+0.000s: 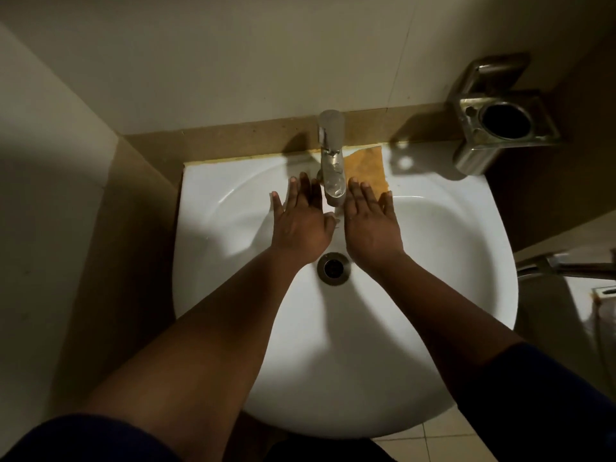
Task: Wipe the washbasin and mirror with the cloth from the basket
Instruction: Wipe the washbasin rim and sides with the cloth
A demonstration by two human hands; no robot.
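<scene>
Orange cloth (pixel 366 170), a flat square of fabric, lay on the back rim of the white ceramic washbasin (pixel 233 328), just right of the chrome tap (pixel 331 155) — and we were not holding it! Our left hand (pixel 300 225) and our right hand (pixel 371 228) hung over the bowl on either side of the spout, backs up, fingers straight and spread, gripping nothing at all. The right fingertips (pixel 354 182) reached up to the cloth's near edge; whether they touched it we could not tell from this angle. A thin pale streak under the spout, between the two hands, looked like running water, though the dim light left us unsure.

Where did that put us? The cloth was out of the basket and at the basin, so the fetching was behind us. We judged this to be either a rinse of the hands or a moment just short of picking the cloth up. The bowl showed no clear wipe marks, so we could not say how much of it had been cleaned. No mirror showed in the head view, so that part we counted as open.

Off to the right, a square brushed-metal holder (pixel 503 125) stuck out from the wall, and the round steel drain (pixel 333 268) sat in the bowl below our wrists.
</scene>
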